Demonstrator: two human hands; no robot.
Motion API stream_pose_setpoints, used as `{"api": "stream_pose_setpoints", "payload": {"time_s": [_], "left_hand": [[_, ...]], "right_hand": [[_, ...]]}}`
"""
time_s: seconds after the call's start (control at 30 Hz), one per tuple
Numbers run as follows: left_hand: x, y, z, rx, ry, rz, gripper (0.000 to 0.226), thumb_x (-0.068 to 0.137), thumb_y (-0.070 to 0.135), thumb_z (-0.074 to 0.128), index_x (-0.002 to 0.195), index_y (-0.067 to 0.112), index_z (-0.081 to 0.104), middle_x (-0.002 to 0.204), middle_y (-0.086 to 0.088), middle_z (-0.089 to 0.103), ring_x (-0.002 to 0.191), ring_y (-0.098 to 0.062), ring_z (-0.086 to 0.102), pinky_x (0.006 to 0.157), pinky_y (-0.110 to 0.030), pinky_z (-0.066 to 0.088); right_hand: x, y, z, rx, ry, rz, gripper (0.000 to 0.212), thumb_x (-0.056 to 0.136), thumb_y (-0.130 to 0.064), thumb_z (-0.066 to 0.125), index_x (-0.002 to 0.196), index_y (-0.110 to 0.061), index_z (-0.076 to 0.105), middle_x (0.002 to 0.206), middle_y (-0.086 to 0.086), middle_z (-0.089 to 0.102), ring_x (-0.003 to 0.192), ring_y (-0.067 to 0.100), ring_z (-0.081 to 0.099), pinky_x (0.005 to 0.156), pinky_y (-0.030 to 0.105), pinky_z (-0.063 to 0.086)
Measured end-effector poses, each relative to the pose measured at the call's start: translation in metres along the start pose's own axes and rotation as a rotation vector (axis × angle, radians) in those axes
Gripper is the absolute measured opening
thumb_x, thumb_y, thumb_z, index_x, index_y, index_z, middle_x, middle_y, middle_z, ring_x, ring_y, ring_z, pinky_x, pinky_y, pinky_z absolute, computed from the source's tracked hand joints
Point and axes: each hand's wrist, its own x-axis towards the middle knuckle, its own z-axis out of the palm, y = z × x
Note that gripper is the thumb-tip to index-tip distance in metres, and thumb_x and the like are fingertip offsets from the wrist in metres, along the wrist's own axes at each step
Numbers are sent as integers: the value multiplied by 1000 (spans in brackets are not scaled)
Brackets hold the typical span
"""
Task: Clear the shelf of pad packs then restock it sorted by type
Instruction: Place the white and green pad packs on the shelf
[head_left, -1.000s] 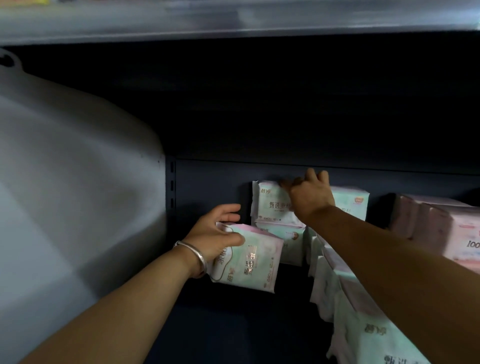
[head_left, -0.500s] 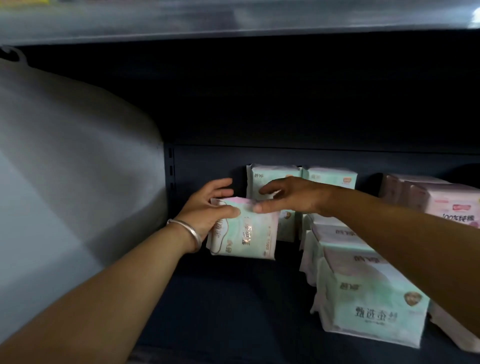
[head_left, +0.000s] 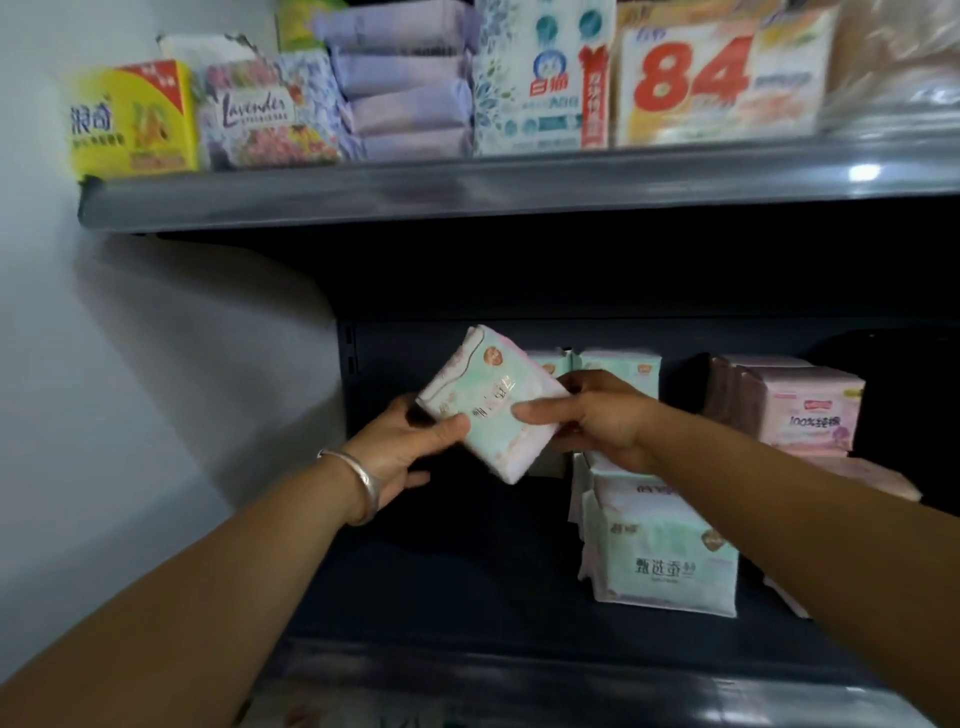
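Held half a second earlier at the left of the lower shelf (head_left: 467, 582) by the left hand (head_left: 402, 441) alone, close to the back wall; now lifted clear of the shelf floor, tilted corner-down and drawn toward the front. Clamped at its lower left corner by the left hand, thumb on the printed face, silver bracelet (head_left: 358, 480) at the wrist. Green pad pack (head_left: 491, 402) thus hanging in the air between both hands, touching no other pack. Pinched at its right edge by the right hand (head_left: 597, 421), which before had only reached across its top. Behind and to the right, green packs (head_left: 665, 556) in a row from back to front, then pink packs (head_left: 802, 410) beside them, apart from the held one. Probably a re-seat or a check of type before shelving: restocking underway, left bay unfilled.
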Motion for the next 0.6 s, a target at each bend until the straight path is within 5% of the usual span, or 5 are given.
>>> {"api": "stream_pose_setpoints", "payload": {"time_s": [0.13, 0.27, 0.4, 0.5, 0.6], "left_hand": [[-16, -3, 23, -13, -70, -60, 79, 65, 22, 80, 133, 16, 41, 119, 0, 64, 112, -19, 58, 100, -53, 41], [-21, 6, 36, -23, 71, 58, 52, 71, 4, 76, 117, 14, 53, 110, -5, 67, 98, -21, 65, 82, -39, 55], [-18, 13, 39, 562, 328, 415, 62, 59, 6, 82, 110, 17, 48, 107, 2, 50, 96, -15, 53, 73, -20, 44], [-16, 15, 47, 859, 421, 660, 71, 57, 7, 80, 119, 10, 47, 109, -1, 39, 101, -14, 37, 84, -23, 34], [-15, 13, 52, 1052, 362, 874, 72, 59, 2, 77, 122, 16, 46, 120, -5, 38, 106, -21, 39, 91, -38, 43]], "right_hand": [[-20, 18, 15, 313, 41, 29, 57, 79, -14, 74, 125, 1, 45, 116, 13, 64, 99, 23, 66, 82, 36, 57], [-39, 20, 15, 197, 4, 40, 48, 86, -24, 67, 128, -5, 51, 117, 8, 64, 105, 22, 62, 87, 36, 54], [-52, 5, -1, 185, -8, 111, 47, 90, -45, 56, 119, -9, 54, 114, 13, 60, 97, 33, 65, 80, 48, 57], [-57, -4, -16, 339, -27, 213, 70, 81, -66, 52, 109, -2, 55, 115, 22, 58, 96, 40, 66, 76, 52, 56], [-58, -6, -25, 390, -28, 234, 80, 72, -71, 57, 110, 0, 57, 105, 22, 62, 90, 38, 67, 78, 51, 56]]}}
